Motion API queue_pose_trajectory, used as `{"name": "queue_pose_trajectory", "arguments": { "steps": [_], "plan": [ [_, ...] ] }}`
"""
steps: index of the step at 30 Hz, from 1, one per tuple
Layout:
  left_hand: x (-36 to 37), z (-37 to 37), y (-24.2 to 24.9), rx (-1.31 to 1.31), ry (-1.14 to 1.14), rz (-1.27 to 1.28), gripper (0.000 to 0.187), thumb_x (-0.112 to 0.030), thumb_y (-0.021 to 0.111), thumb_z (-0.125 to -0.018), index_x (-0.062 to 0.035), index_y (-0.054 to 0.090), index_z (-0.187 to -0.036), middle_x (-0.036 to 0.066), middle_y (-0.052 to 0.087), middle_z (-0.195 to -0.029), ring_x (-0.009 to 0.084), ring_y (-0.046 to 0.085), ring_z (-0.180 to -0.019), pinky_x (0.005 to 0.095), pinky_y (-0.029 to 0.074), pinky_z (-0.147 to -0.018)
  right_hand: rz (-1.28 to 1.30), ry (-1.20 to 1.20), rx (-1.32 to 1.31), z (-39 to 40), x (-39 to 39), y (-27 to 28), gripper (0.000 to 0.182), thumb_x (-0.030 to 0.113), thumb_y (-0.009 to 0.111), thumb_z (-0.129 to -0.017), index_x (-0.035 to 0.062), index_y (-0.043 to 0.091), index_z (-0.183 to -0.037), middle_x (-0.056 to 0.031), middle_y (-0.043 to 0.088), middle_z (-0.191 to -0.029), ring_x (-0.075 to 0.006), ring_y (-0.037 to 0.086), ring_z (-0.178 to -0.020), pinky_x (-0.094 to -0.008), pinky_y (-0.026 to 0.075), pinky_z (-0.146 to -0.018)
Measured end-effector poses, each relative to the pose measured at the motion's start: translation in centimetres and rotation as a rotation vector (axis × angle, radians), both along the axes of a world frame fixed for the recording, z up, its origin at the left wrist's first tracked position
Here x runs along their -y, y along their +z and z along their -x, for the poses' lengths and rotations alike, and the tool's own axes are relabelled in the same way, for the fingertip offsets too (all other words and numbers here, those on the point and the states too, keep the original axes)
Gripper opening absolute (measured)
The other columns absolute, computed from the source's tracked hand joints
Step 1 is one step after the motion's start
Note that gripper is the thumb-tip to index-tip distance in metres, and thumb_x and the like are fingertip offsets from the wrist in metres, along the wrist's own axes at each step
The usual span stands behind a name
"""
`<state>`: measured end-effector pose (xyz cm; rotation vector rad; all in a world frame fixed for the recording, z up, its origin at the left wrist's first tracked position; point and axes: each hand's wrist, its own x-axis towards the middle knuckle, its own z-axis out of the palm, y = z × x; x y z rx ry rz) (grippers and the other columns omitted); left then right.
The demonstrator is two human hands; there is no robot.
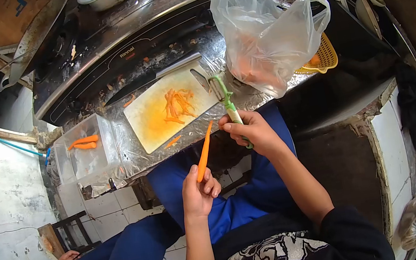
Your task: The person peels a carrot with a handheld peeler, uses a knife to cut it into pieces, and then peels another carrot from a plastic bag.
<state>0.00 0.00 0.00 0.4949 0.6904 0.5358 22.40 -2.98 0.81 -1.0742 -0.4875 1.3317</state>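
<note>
Black shirt (355, 237) closest; beyond, toward the cutting board (150, 128), carrot (205, 153) held by its thick end in curled left hand (196, 192), peeler (233, 112) pinched in right hand (253, 132).
Few done, seemingly: smooth carrots (88, 145) boxed left of the board, shavings (178, 105) on it; probably more left in the bag (257, 61), right of it.

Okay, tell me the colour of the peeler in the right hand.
The peeler in the right hand has a green frame and whitish grip; the head view shows it.
</note>
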Motion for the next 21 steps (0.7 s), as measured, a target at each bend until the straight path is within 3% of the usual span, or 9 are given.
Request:
{"name": "queue_pose_trajectory", "arguments": {
  "steps": [2,6,8,11,18,21],
  "plan": [
    [0.0,-0.1,0.2,-0.024,0.006,-0.013,0.044,-0.044,0.044,-0.105,-0.0083,0.049,-0.079,0.001,0.04,-0.052,0.0176,0.043,-0.045,0.0306,0.036,-0.05,-0.033,0.06,0.137,0.2,0.0,-0.1,0.029,0.02,0.071,-0.095,-0.0013,0.067,-0.113,0.003,0.055,-0.071,-0.0032,0.044,-0.056,-0.0206,0.033,-0.047],
    [0.7,-0.5,0.1,-0.071,-0.026,-0.069,0.043,-0.041,0.045,-0.105,-0.0073,0.05,-0.08,0.0,0.04,-0.054,0.017,0.044,-0.046,0.0296,0.037,-0.05,0.021,0.023,0.13,0.5,0.3,0.8,0.029,0.021,0.071,-0.095,-0.0018,0.067,-0.112,0.0037,0.052,-0.069,-0.0031,0.044,-0.055,-0.0209,0.032,-0.047],
    [0.5,-0.3,0.1,-0.096,-0.114,-0.16,0.04,-0.039,0.047,-0.105,-0.0056,0.052,-0.083,0.001,0.043,-0.056,0.0172,0.048,-0.05,0.0288,0.039,-0.052,0.024,-0.004,0.117,0.6,0.0,0.5,0.026,0.019,0.07,-0.096,-0.0042,0.067,-0.107,-0.005,0.066,-0.083,-0.0043,0.045,-0.055,-0.0212,0.034,-0.047],
    [0.5,-0.3,0.4,-0.105,-0.161,-0.186,0.039,-0.037,0.048,-0.105,-0.0041,0.054,-0.086,0.003,0.047,-0.059,0.0182,0.051,-0.054,0.0286,0.041,-0.053,0.018,0.017,0.168,0.5,-0.1,0.1,0.027,0.021,0.071,-0.096,-0.0034,0.068,-0.105,-0.0052,0.067,-0.083,-0.0045,0.045,-0.055,-0.0212,0.034,-0.047],
    [0.6,-1.3,1.5,-0.224,-0.207,-0.281,0.032,-0.027,0.05,-0.106,0.0027,0.061,-0.112,0.003,0.054,-0.068,0.0127,0.055,-0.058,0.0231,0.04,-0.053,0.022,0.041,0.298,0.6,0.6,0.2,0.019,0.016,0.075,-0.093,-0.0011,0.071,-0.1,-0.0005,0.065,-0.074,-0.0035,0.047,-0.056,-0.0208,0.036,-0.048],
    [0.4,-1.5,1.3,-0.246,-0.232,-0.328,0.028,-0.023,0.052,-0.105,0.0014,0.062,-0.114,0.001,0.055,-0.07,0.0092,0.054,-0.058,0.0204,0.038,-0.052,0.006,0.046,0.308,0.9,1.1,0.5,0.02,0.017,0.076,-0.092,-0.0008,0.072,-0.1,0.0011,0.062,-0.071,-0.0036,0.048,-0.056,-0.0213,0.036,-0.049]
  ]
}}
